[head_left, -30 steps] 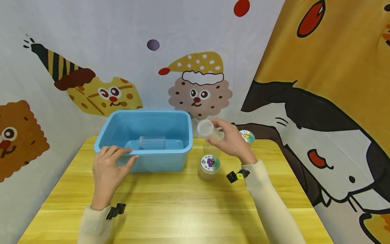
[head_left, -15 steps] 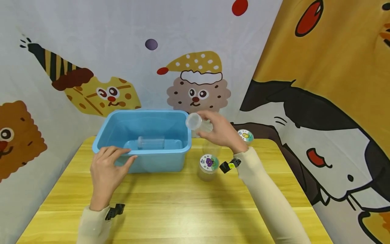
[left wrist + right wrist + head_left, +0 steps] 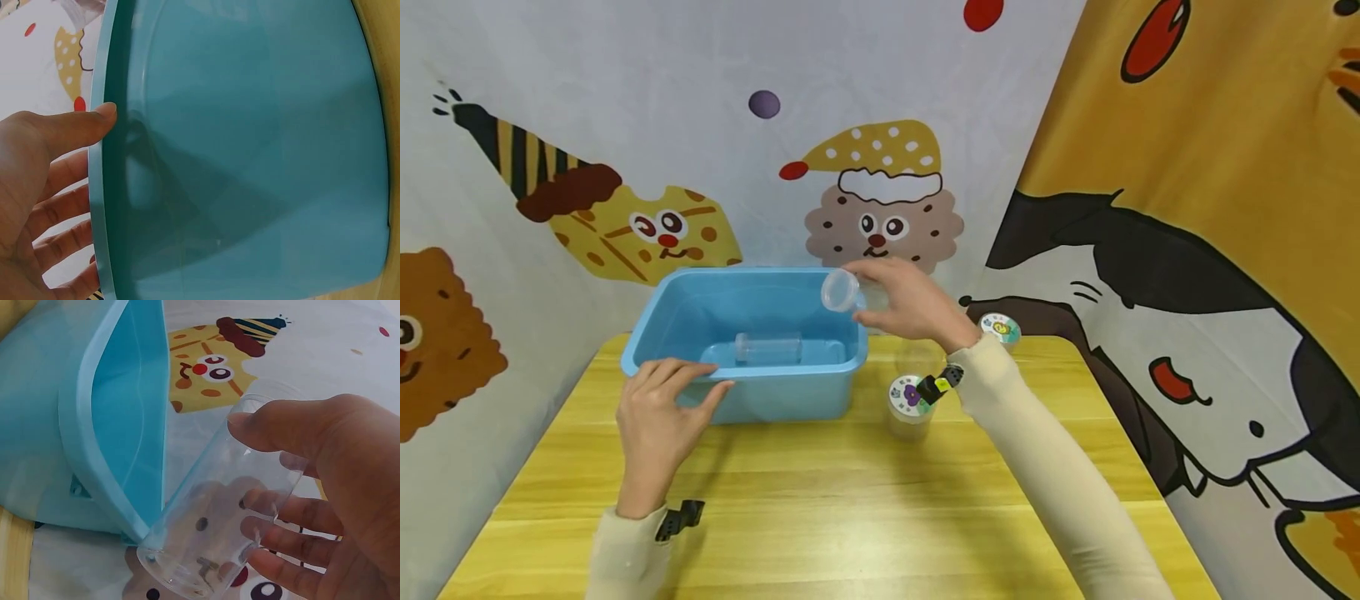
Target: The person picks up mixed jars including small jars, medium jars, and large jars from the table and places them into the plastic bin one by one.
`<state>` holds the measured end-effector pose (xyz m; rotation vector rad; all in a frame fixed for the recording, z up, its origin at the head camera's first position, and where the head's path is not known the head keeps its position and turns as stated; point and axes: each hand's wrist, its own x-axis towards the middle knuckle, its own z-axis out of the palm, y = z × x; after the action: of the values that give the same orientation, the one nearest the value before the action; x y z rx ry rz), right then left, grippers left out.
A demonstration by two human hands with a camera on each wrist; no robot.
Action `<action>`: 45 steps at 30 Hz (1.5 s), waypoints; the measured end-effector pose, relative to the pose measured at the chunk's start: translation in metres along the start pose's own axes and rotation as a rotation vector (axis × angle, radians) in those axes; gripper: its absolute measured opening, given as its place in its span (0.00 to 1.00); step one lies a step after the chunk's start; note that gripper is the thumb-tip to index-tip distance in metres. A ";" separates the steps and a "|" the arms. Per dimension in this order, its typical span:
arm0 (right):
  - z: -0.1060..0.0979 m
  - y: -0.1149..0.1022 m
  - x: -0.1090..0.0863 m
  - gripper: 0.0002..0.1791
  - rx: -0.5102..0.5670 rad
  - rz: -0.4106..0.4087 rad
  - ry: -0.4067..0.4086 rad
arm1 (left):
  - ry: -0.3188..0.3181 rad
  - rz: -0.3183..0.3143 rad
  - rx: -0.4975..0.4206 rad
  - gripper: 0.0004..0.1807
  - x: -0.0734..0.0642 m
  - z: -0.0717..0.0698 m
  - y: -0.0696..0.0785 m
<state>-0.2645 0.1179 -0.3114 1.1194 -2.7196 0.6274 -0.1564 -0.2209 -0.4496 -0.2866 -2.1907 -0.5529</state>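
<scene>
My right hand (image 3: pixel 910 302) grips a clear plastic jar (image 3: pixel 841 291), held tilted over the right rim of the blue basin (image 3: pixel 775 398). In the right wrist view, thumb and fingers wrap the clear jar's sides, and it looks empty. Another clear jar (image 3: pixel 769 348) lies on its side on the basin floor. At the basin's front left corner, my left hand (image 3: pixel 658 417) holds the rim. The left wrist view shows the thumb on the rim's outer side and the fingers partly hidden behind it.
Right of the basin stands a jar with a purple-flower lid (image 3: pixel 908 408), partly covered by the wrist camera. Behind it is a clear jar (image 3: pixel 917 358). Another labelled lid (image 3: pixel 1000 327) shows behind the right forearm. A printed curtain (image 3: pixel 700 100) backs the wooden table (image 3: pixel 820 517).
My right hand has carried the clear jar leftward and slightly up, from beside the basin to above its right rim. The left hand keeps its place on the rim.
</scene>
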 end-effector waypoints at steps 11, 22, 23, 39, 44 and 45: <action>0.006 -0.017 0.021 0.36 -0.027 0.010 -0.111 | -0.002 0.000 -0.005 0.18 0.001 0.000 -0.001; 0.018 -0.029 0.034 0.37 -0.001 -0.023 -0.212 | -0.009 -0.003 -0.002 0.18 -0.001 -0.002 -0.002; 0.018 -0.029 0.034 0.38 0.004 -0.015 -0.220 | -0.005 0.000 -0.004 0.18 -0.001 -0.002 -0.002; 0.021 -0.012 0.010 0.47 0.084 0.069 -0.089 | 0.010 0.004 -0.017 0.18 0.001 0.002 -0.005; 0.023 -0.004 -0.002 0.51 0.115 0.087 -0.013 | 0.017 0.009 -0.019 0.18 0.002 0.002 -0.005; 0.023 -0.002 -0.004 0.52 0.123 0.092 0.001 | 0.019 0.009 -0.021 0.18 0.002 0.002 -0.006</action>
<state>-0.2596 0.1094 -0.3324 1.0231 -2.7775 0.8186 -0.1616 -0.2245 -0.4508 -0.3015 -2.1656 -0.5713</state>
